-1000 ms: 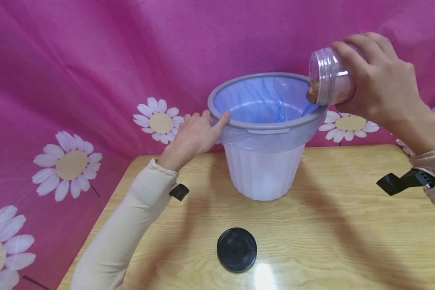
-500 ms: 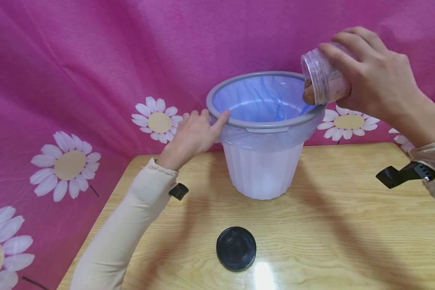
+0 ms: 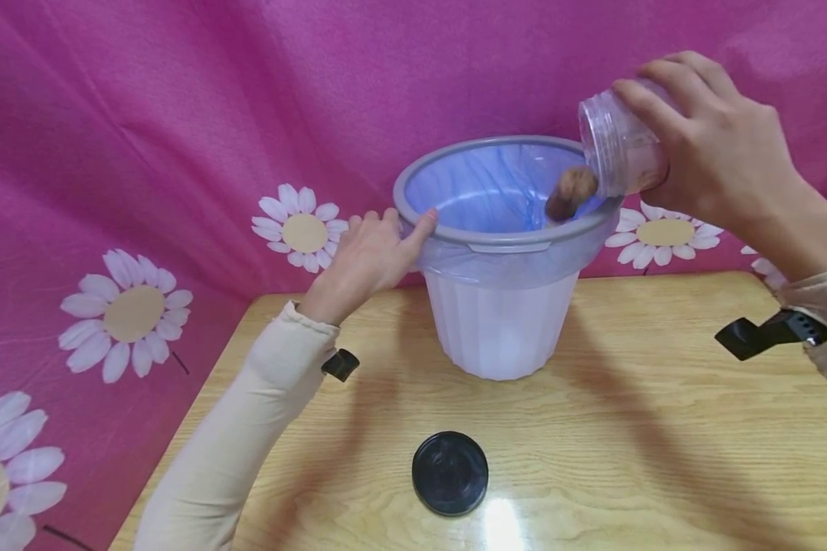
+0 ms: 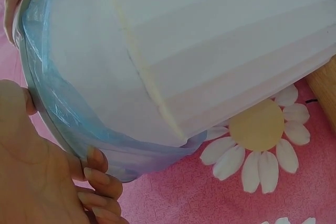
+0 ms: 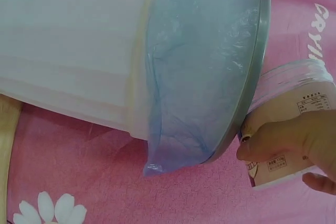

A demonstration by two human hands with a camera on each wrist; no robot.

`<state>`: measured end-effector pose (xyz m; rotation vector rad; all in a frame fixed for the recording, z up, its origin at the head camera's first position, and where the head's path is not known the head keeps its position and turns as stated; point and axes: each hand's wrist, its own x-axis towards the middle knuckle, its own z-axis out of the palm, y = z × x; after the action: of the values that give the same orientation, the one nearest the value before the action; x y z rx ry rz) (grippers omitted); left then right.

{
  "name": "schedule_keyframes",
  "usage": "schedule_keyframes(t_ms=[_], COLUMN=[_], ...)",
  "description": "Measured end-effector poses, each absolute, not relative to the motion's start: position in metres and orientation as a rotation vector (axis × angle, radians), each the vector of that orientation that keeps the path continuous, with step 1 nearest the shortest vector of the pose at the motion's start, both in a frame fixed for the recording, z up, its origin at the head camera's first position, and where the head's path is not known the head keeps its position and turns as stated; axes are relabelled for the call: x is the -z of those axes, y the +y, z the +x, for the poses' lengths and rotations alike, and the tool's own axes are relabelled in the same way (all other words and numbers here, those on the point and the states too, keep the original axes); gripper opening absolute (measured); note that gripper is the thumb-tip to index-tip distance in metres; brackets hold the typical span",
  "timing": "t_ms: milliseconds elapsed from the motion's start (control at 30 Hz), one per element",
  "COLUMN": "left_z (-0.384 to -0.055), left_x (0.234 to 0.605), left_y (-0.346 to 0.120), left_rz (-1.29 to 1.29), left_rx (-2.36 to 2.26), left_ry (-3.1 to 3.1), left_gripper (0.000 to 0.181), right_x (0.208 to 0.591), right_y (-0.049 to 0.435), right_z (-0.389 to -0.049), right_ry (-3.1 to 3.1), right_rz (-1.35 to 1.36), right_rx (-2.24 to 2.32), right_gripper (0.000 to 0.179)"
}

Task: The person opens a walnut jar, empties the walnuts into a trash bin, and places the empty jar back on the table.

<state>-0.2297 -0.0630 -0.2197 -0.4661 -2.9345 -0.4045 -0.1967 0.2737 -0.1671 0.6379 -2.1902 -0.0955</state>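
A white ribbed trash bin (image 3: 499,329) with a grey rim and a blue plastic liner (image 3: 482,191) stands upright on the table. My left hand (image 3: 372,256) grips its left rim, thumb over the edge and fingers outside. At the right rim, my right hand (image 3: 724,145) holds a clear plastic jar (image 3: 605,138) tipped on its side, mouth toward the bin. Brown lumps (image 3: 570,193), blurred, are coming out of the mouth over the opening. A printed label (image 5: 289,119) on the jar shows in the right wrist view. The bottom of the bin's inside is hidden.
A round black lid (image 3: 450,473) lies on the wooden table (image 3: 661,428) in front of the bin. Behind and to the left hangs a pink cloth (image 3: 179,115) with white daisies. A black strap (image 3: 775,333) sits at the right wrist.
The jar has moved slightly left and up over the rim. Brown lumps that lay inside its mouth now spill out toward the bin. The left hand has kept its place.
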Motion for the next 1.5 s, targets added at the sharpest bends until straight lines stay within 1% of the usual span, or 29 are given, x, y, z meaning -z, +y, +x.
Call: schedule_keyframes(t_ms=[267,500,933,1100,1333,1500], left_z=[-0.23,-0.23,-0.23,-0.231,-0.23,-0.231], left_x=[0.22,0.22,0.221,0.221,0.221,0.22], left_y=[-0.063,-0.064,-0.064,-0.063,-0.061,-0.06], left_rz=[-0.469,-0.468,-0.45,-0.454,-0.468,-0.466], left_rx=[0.417,0.409,0.414,0.416,0.43,0.428], left_ry=[-2.935,-2.945,-2.932,-2.944,-2.935,-2.927], left_gripper=[0.086,0.086,0.084,0.085,0.085,0.085], right_x=[0.17,0.17,0.17,0.17,0.169,0.169], right_y=[0.276,0.277,0.279,0.278,0.279,0.277], right_z=[-0.196,-0.199,-0.205,-0.203,-0.198,-0.194], right_ry=[-2.225,-2.116,-2.041,-2.072,-2.091,-2.11], right_rz=[0.59,0.676,0.739,0.754,0.746,0.72], right_rx=[0.038,0.092,0.132,0.178,0.145,0.126], right_gripper=[0.111,0.1,0.101,0.102,0.104,0.102])
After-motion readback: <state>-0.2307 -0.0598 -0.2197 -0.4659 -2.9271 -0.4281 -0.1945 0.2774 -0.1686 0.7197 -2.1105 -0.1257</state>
